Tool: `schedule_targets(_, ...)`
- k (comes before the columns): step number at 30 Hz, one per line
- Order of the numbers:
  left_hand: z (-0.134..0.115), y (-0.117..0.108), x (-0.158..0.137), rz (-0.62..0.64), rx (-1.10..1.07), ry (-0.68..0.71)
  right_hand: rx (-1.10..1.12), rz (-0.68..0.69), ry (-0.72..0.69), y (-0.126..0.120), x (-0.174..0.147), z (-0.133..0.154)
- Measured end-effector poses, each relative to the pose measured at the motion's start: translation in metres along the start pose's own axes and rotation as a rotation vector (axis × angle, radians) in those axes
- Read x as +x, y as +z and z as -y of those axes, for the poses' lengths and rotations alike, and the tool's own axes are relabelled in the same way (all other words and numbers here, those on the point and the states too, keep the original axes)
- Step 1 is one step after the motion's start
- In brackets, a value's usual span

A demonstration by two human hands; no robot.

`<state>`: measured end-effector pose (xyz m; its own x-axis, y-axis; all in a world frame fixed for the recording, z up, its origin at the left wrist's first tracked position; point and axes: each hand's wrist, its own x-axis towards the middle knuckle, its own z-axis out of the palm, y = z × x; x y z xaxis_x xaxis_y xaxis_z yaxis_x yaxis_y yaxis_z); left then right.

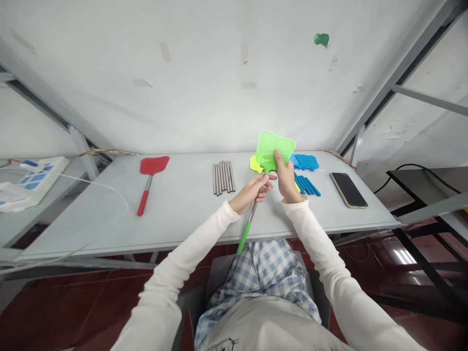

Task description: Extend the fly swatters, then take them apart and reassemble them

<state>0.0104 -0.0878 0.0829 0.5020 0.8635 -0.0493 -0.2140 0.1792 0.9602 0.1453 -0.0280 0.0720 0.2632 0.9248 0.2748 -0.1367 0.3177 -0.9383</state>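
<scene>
A green fly swatter (268,148) is held up in front of me, its mesh head at the top and its green grip (243,238) hanging past the table's front edge. My left hand (253,191) is wrapped round its metal rod just below the head. With the thumb pressed on the mesh, my right hand (286,176) grips the lower part of the head. Behind the hands lie a yellow swatter head (255,164) and blue swatter heads (307,162), both partly covered. Several blue grips (309,185) lie beside my right hand.
Several metal rods (224,178) lie in a row on the grey table (183,204). A red fly swatter (148,180) rests at the left. To the right lies a phone (348,189). A power strip (38,180) with a white cable is at far left.
</scene>
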Motion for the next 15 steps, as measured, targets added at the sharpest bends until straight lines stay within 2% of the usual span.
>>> schedule_targets(4,0.001,0.005,0.033,-0.019,-0.035,-0.027,-0.122,-0.028,-0.043,0.006,0.006,-0.006)
schedule_targets(7,0.009,0.01,0.036,-0.057,-0.073,-0.037,-0.108,-0.016,0.048,0.003,0.026,-0.014)
schedule_targets(9,0.014,0.014,0.025,-0.058,-0.078,-0.072,-0.069,-0.09,0.146,-0.007,0.049,-0.017)
schedule_targets(11,0.015,0.012,0.01,-0.002,-0.069,-0.127,-0.044,-0.386,0.266,-0.023,0.075,-0.015)
schedule_targets(12,0.014,0.008,0.002,-0.007,-0.076,-0.132,-0.039,-0.492,0.271,-0.031,0.088,-0.013)
schedule_targets(13,0.01,0.003,-0.004,-0.037,-0.098,-0.118,-0.047,-0.527,0.235,-0.037,0.098,-0.012)
schedule_targets(14,0.006,-0.004,-0.009,-0.119,-0.146,-0.059,-0.059,-0.472,0.177,-0.04,0.104,-0.011)
schedule_targets(15,0.0,-0.012,-0.012,-0.191,-0.198,0.002,-0.091,-0.361,0.166,-0.039,0.107,-0.012)
